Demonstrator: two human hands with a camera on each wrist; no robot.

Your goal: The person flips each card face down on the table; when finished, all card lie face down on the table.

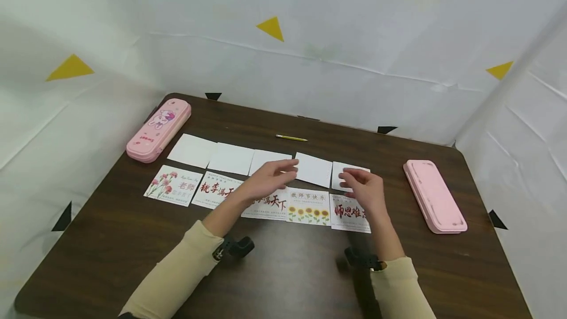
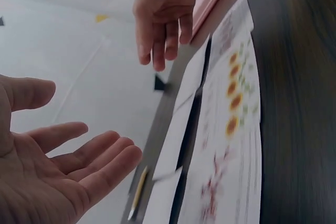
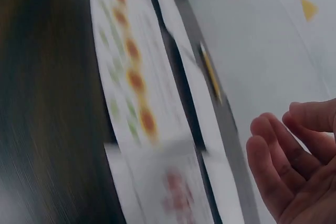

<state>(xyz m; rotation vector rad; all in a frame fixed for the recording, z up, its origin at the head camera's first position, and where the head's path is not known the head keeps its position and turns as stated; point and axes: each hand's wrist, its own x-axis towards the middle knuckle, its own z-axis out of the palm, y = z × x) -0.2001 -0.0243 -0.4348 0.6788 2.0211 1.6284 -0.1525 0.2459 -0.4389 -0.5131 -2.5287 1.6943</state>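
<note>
Both hands hover over two rows of cards, with nothing held in either. My left hand (image 1: 271,177) is above the middle of the rows, its fingers loosely extended in the left wrist view. Over the right end hangs my right hand (image 1: 368,192), its fingers slightly bent. The far row is made of blank white cards (image 1: 313,168). Printed cards form the near row: a pink flower card (image 1: 170,184) at the left end, a sunflower card (image 1: 308,206) between the forearms, and a red-lettered card (image 1: 349,214) partly hidden by my right hand.
A pink pencil case (image 1: 158,129) with a cartoon lid lies at the table's far left. Another pink case (image 1: 434,196) is on the right. Behind the blank cards lies a yellow pencil (image 1: 291,138). White sheeting (image 1: 336,28) encloses the dark table (image 1: 292,270).
</note>
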